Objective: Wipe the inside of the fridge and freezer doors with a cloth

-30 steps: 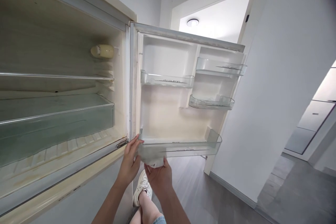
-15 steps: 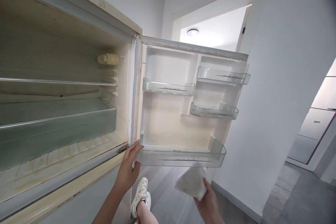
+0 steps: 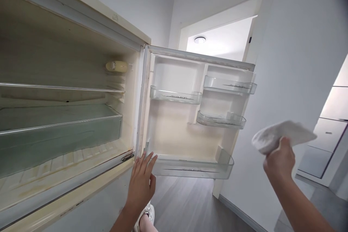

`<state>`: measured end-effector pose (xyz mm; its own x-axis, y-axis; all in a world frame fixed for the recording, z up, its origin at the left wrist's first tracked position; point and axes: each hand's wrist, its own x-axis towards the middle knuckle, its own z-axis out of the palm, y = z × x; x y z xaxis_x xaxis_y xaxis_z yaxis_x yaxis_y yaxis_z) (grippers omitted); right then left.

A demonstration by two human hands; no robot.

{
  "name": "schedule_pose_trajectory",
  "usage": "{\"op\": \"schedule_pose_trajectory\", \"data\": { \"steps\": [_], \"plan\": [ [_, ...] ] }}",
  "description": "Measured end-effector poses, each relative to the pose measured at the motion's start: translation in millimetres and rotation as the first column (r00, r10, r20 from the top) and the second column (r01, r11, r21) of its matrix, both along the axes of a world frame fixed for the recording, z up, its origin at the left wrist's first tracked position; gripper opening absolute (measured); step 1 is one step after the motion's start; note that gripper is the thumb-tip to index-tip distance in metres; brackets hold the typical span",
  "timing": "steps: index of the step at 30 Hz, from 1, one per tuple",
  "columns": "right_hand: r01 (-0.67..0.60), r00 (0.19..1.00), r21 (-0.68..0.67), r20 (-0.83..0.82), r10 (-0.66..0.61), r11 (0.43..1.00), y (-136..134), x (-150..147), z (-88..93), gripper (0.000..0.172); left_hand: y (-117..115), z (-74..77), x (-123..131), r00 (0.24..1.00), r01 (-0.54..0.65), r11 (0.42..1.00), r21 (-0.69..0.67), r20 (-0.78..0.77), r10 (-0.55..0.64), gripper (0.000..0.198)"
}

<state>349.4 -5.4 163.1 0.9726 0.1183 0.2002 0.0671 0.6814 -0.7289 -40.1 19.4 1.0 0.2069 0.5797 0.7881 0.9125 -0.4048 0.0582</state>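
Note:
An open, empty cream fridge (image 3: 81, 18) fills the left side, its door (image 3: 174, 134) swung out toward me. My left hand (image 3: 141, 183) is open, fingers stretched, touching the left end of the clear bottom door bin (image 3: 194, 169). My right hand (image 3: 280, 159) is raised at the right, away from the door, closed round a crumpled white cloth (image 3: 281, 136). Two more clear door bins (image 3: 176, 96) (image 3: 230, 86) sit higher up, and a third (image 3: 220, 119) lies below them.
Glass shelves (image 3: 62, 88) and a clear crisper drawer (image 3: 59, 134) sit inside the fridge. A white wall (image 3: 293, 61) stands right behind the door. A doorway (image 3: 220, 40) with a ceiling lamp is beyond. White cabinets (image 3: 326, 130) are far right. My shoe (image 3: 148, 212) rests on grey wood floor.
My right hand has left the bottom door bin and swung up and to the right with the cloth. My left hand has stayed at the bin's left end.

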Motion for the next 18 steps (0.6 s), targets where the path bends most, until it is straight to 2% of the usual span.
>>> {"op": "schedule_pose_trajectory", "data": {
  "steps": [1,2,3,5,6,7,8,10,11,13,15,16,18],
  "plan": [
    [0.073,0.975,0.117,0.202,-0.095,0.991,5.5,-9.5,19.7,0.018,-2.0,0.9,5.3,1.000,0.001,1.000,0.012,-0.027,-0.001,0.061],
    [0.091,0.923,0.205,0.350,-0.160,0.974,11.9,-20.4,39.1,0.024,-4.1,2.1,11.3,0.999,0.006,1.000,0.020,-0.053,-0.005,0.062],
    [0.116,0.847,0.234,0.485,-0.219,0.965,18.9,-32.7,58.6,0.032,-6.1,3.6,17.7,0.997,0.016,1.000,0.025,-0.075,-0.014,0.063],
    [0.165,0.628,0.250,0.719,-0.297,0.954,32.7,-62.8,98.0,0.048,-9.1,7.0,30.3,0.994,0.040,0.999,0.031,-0.099,-0.037,0.063],
    [0.185,0.523,0.295,0.778,-0.348,0.937,38.8,-80.8,117.9,0.055,-9.9,8.5,35.9,0.993,0.055,0.998,0.034,-0.102,-0.051,0.063],
    [0.195,0.367,0.302,0.860,-0.355,0.933,44.1,-101.0,137.5,0.064,-10.3,9.9,40.6,0.993,0.070,0.997,0.037,-0.100,-0.066,0.063],
    [0.227,0.237,0.343,0.888,-0.394,0.911,48.5,-122.9,156.2,0.068,-10.1,10.9,44.3,0.993,0.082,0.996,0.041,-0.086,-0.078,0.062],
    [0.245,0.006,0.428,0.897,-0.443,0.870,56.5,-169.9,188.9,0.063,-9.2,12.2,48.7,0.995,0.101,0.994,0.044,-0.030,-0.099,0.060],
    [0.227,-0.109,0.453,0.891,-0.440,0.862,61.0,-193.3,201.9,0.061,-8.7,12.4,49.8,0.994,0.109,0.993,0.043,0.005,-0.109,0.059],
    [0.220,-0.277,0.368,0.911,-0.304,0.903,73.5,-234.9,220.6,0.058,-8.1,12.5,50.4,0.989,0.129,0.991,0.037,0.061,-0.131,0.056],
    [0.206,-0.457,0.267,0.877,-0.149,0.941,90.5,-265.5,230.3,0.055,-8.3,12.4,50.4,0.985,0.149,0.988,0.033,0.087,-0.152,0.055],
    [0.207,-0.524,0.224,0.847,-0.086,0.952,99.6,-276.1,232.7,0.054,-8.7,12.5,50.4,0.983,0.157,0.987,0.031,0.096,-0.159,0.055],
    [0.217,-0.601,0.183,0.799,-0.016,0.959,115.6,-289.1,234.3,0.053,-10.0,13.0,50.5,0.979,0.170,0.985,0.019,0.113,-0.171,0.055]
  ]
}}
